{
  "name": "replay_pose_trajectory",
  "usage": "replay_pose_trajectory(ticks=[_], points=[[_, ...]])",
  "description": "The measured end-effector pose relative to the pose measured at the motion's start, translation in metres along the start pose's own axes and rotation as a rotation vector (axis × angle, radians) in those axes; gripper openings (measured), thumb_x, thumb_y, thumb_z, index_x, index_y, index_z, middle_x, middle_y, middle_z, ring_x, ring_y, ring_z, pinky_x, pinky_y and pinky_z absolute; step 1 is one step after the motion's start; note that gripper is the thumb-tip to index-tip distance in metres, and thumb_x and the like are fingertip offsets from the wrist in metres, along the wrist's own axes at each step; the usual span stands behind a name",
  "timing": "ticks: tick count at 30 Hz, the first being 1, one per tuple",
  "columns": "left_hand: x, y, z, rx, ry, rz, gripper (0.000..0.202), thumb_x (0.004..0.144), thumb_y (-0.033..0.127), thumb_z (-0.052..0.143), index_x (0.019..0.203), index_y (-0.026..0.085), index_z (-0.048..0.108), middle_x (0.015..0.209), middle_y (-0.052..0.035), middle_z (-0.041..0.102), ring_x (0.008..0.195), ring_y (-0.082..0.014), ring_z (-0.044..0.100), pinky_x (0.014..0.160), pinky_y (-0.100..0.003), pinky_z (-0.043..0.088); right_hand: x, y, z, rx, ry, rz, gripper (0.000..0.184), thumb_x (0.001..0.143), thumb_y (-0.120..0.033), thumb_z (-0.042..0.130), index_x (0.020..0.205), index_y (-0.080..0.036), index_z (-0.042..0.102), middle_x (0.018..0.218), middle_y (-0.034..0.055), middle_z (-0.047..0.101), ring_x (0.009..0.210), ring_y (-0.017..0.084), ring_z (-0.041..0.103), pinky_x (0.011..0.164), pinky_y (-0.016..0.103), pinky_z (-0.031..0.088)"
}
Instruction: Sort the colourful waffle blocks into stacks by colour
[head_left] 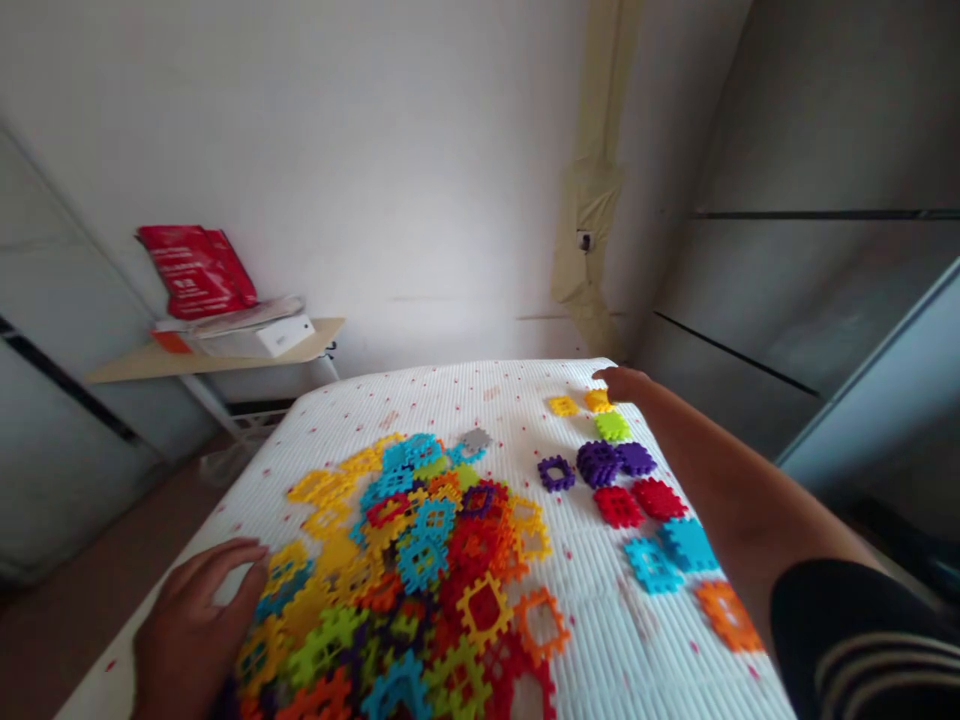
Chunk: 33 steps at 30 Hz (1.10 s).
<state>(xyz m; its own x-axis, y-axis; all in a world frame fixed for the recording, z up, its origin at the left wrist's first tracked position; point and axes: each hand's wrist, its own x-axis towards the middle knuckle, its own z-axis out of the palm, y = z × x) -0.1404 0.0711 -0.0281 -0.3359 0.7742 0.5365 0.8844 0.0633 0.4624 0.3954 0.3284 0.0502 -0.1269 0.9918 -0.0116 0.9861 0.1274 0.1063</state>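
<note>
A heap of colourful interlocking plastic tiles (420, 560) lies on the white quilted cover. At its left edge is my left hand (199, 620), fingers curved, a gap showing between thumb and forefinger. I see nothing held in it; the nearest piece is a yellow tile (283, 567). My right hand (626, 383) reaches to the far right corner, just above a small yellow stack (598, 401). Its forefinger is stretched out, and the other fingers are partly hidden. Close by lie a single yellow tile (562, 406) and a lime green stack (612, 427).
Toward me along the right edge sit purple tiles (598, 463), red tiles (618, 507), blue tiles (688, 545) and orange tiles (727, 615). A side table (142, 364) at the left bears a red package (199, 272) and a white box (281, 336). Grey cabinets (810, 290) stand at right.
</note>
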Motion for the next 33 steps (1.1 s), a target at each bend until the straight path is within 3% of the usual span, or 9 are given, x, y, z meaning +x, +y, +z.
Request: replay_pose_trajectory(ticks=[3, 7, 10, 12, 16, 18, 22, 26, 33], points=[[0.0, 0.015, -0.006, 0.004, 0.011, 0.048, 0.023, 0.076, 0.042, 0.048, 0.075, 0.023, 0.062, 0.091, -0.0034, 0.064, 0.091, -0.0234, 0.06, 0.078, -0.036, 0.051, -0.011, -0.013, -0.025, 0.01, 0.062, 0.006, 0.043, 0.079, -0.007, 0.056, 0.122, -0.01, 0.052, 0.121, 0.0173, 0.055, 0.102, 0.025, 0.057, 0.081, 0.036, 0.047], [0.0, 0.02, -0.009, -0.002, -0.051, 0.13, 0.022, 0.077, 0.038, 0.048, 0.076, 0.022, 0.064, 0.085, -0.0029, 0.067, 0.086, -0.0207, 0.061, 0.082, -0.034, 0.048, -0.059, -0.059, -0.038, 0.064, 0.21, -0.132, 0.049, 0.08, -0.008, 0.05, 0.129, -0.013, 0.048, 0.127, 0.0151, 0.053, 0.105, 0.021, 0.056, 0.083, 0.029, 0.043], [0.001, 0.031, -0.012, -0.027, -0.145, 0.153, 0.022, 0.077, 0.036, 0.048, 0.075, 0.022, 0.065, 0.082, -0.0025, 0.068, 0.083, -0.0197, 0.062, 0.079, -0.032, 0.049, -0.12, -0.108, -0.017, 0.241, 0.338, -0.386, 0.04, 0.081, -0.012, 0.048, 0.119, -0.019, 0.056, 0.117, 0.0086, 0.062, 0.095, 0.019, 0.061, 0.078, 0.027, 0.046], [0.003, 0.043, -0.013, -0.043, -0.228, 0.171, 0.023, 0.078, 0.034, 0.047, 0.076, 0.022, 0.066, 0.083, -0.0024, 0.069, 0.083, -0.0186, 0.062, 0.079, -0.03, 0.048, -0.16, -0.138, 0.006, 0.296, 0.327, -0.521, 0.031, 0.083, -0.014, 0.044, 0.107, -0.02, 0.062, 0.103, 0.0063, 0.067, 0.085, 0.016, 0.064, 0.074, 0.025, 0.047], [0.01, 0.06, -0.012, 0.053, -0.482, 0.24, 0.024, 0.08, 0.027, 0.046, 0.083, 0.022, 0.068, 0.09, -0.0024, 0.07, 0.091, -0.018, 0.06, 0.085, -0.029, 0.044, -0.212, -0.17, 0.046, 0.365, 0.295, -0.577, 0.029, 0.087, -0.012, 0.036, 0.085, -0.019, 0.064, 0.082, 0.0054, 0.068, 0.067, 0.013, 0.063, 0.063, 0.021, 0.047], [0.012, 0.06, -0.01, 0.153, -0.565, 0.213, 0.024, 0.081, 0.022, 0.045, 0.086, 0.023, 0.069, 0.096, -0.0021, 0.069, 0.096, -0.017, 0.059, 0.087, -0.028, 0.041, -0.22, -0.171, 0.061, 0.38, 0.33, -0.567, 0.031, 0.089, -0.014, 0.033, 0.082, -0.018, 0.063, 0.083, 0.0068, 0.067, 0.066, 0.013, 0.062, 0.061, 0.022, 0.048], [0.012, 0.053, -0.006, 0.275, -0.56, 0.084, 0.026, 0.081, 0.02, 0.046, 0.095, 0.022, 0.068, 0.104, -0.0044, 0.067, 0.102, -0.0174, 0.057, 0.088, -0.028, 0.039, -0.215, -0.166, 0.082, 0.399, 0.439, -0.589, 0.032, 0.094, -0.022, 0.031, 0.089, -0.017, 0.063, 0.091, 0.0105, 0.067, 0.074, 0.016, 0.064, 0.064, 0.025, 0.051], [0.009, 0.051, 0.0, 0.35, -0.545, 0.01, 0.026, 0.08, 0.031, 0.05, 0.097, 0.024, 0.068, 0.102, -0.0066, 0.065, 0.101, -0.0216, 0.055, 0.084, -0.032, 0.04, -0.208, -0.165, 0.093, 0.422, 0.463, -0.589, 0.032, 0.094, -0.025, 0.031, 0.093, -0.015, 0.062, 0.093, 0.0115, 0.067, 0.079, 0.017, 0.065, 0.068, 0.026, 0.052], [0.008, 0.061, 0.01, 0.403, -0.561, -0.003, 0.037, 0.068, 0.049, 0.061, 0.095, 0.025, 0.067, 0.106, -0.008, 0.061, 0.106, -0.0265, 0.051, 0.083, -0.036, 0.038, -0.208, -0.167, 0.098, 0.428, 0.436, -0.578, 0.028, 0.095, -0.027, 0.035, 0.097, -0.017, 0.061, 0.094, 0.0093, 0.066, 0.082, 0.017, 0.064, 0.072, 0.026, 0.052]])
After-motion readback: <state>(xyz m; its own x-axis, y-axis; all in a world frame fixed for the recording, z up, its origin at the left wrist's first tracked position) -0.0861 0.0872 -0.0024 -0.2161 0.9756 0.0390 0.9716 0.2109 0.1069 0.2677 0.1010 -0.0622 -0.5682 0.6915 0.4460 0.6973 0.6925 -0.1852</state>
